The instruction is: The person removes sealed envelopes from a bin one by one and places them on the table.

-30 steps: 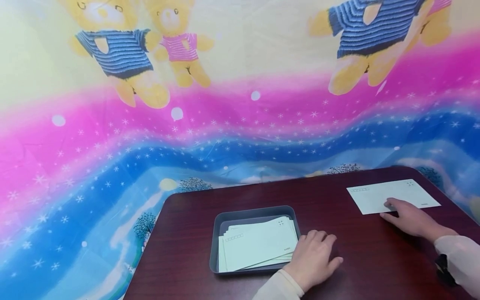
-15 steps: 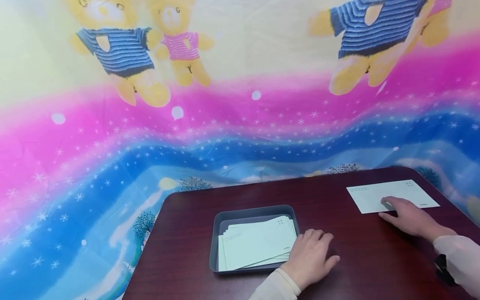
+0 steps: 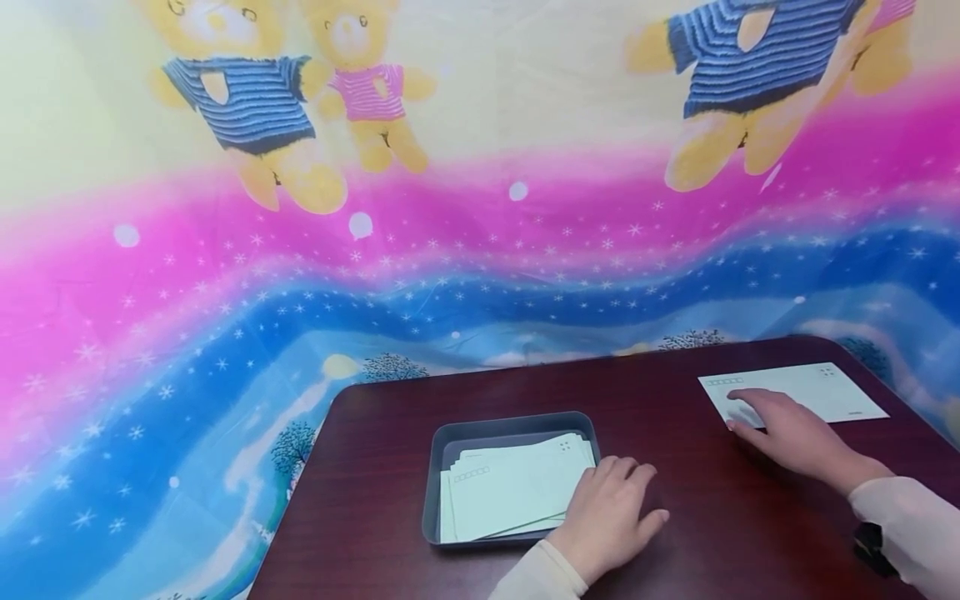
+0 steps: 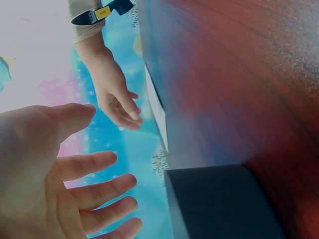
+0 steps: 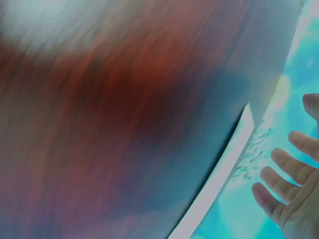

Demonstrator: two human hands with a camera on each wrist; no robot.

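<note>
A grey tray [image 3: 431, 500] stands on the table, with several white envelopes [image 3: 517, 492] stacked askew inside. My left hand [image 3: 611, 512] hovers at the tray's right side, overlapping the stack's lower right corner in the head view. Its fingers are apart and hold nothing, as the left wrist view of the hand [image 4: 65, 174] shows. Farther right a single envelope [image 3: 832, 396] lies flat on the table. Over its near left corner is my right hand [image 3: 795, 437], fingers loosely extended. In the right wrist view the right hand [image 5: 291, 184] appears apart from the envelope [image 5: 214, 179], gripping nothing.
The dark red wooden table [image 3: 360, 467] has rounded far corners. Right behind it hangs a cloth backdrop [image 3: 480, 217] printed with bears and snowflakes. A black band [image 3: 873, 550] is on my right wrist.
My right hand has shifted left across the envelope towards its left corner. The left hand has drawn slightly left and nearer. Tray and envelopes stay put.
</note>
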